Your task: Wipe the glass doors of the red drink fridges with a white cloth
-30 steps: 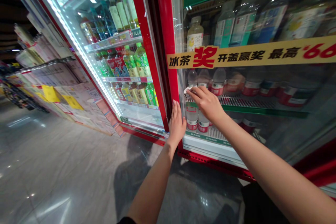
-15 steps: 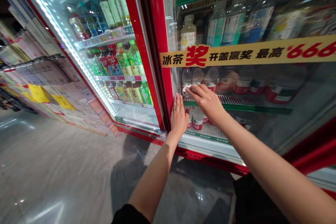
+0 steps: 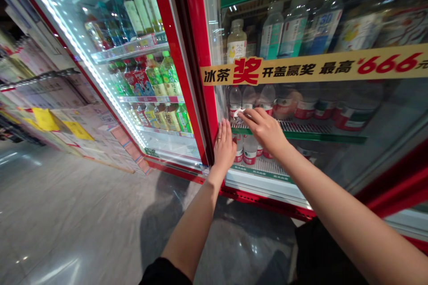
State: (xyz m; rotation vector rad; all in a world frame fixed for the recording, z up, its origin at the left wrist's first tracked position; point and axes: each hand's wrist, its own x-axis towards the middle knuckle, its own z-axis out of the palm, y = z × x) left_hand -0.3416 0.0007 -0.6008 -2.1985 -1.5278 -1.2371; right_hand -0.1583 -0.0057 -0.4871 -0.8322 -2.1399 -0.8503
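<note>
The left hand (image 3: 224, 149) lies flat, fingers together and gripping nothing, along the left edge of the right cooler's red frame (image 3: 199, 31), probably to brace the body or steady the door. Just right of it, the right hand (image 3: 265, 129) pinches a white wad (image 3: 238, 115) between its fingertips. The wad is at the left edge of the glass door, below the left end of the yellow banner (image 3: 314, 66); the fingertip hold seems suited to pressing something small into that narrow margin. The wad is partly hidden and small, so I can't fairly say whether it is paper or cloth. The hands are near each other but apart.

Around them, from the left: stacked cartons (image 3: 75, 87) with yellow sheets (image 3: 45, 119) on their front, then the lit left cooler (image 3: 170, 31), its shelves carrying green-capped bottles (image 3: 155, 78) near their right ends. Inside the right cooler, behind the glass, red-labelled bottles (image 3: 305, 109) line the green-edged shelf, with more below near its lower left corner. The glass stands between these and the right hand. The left hand sits close by the wad, leaving little room on that side, and the banner crosses the door above.
</note>
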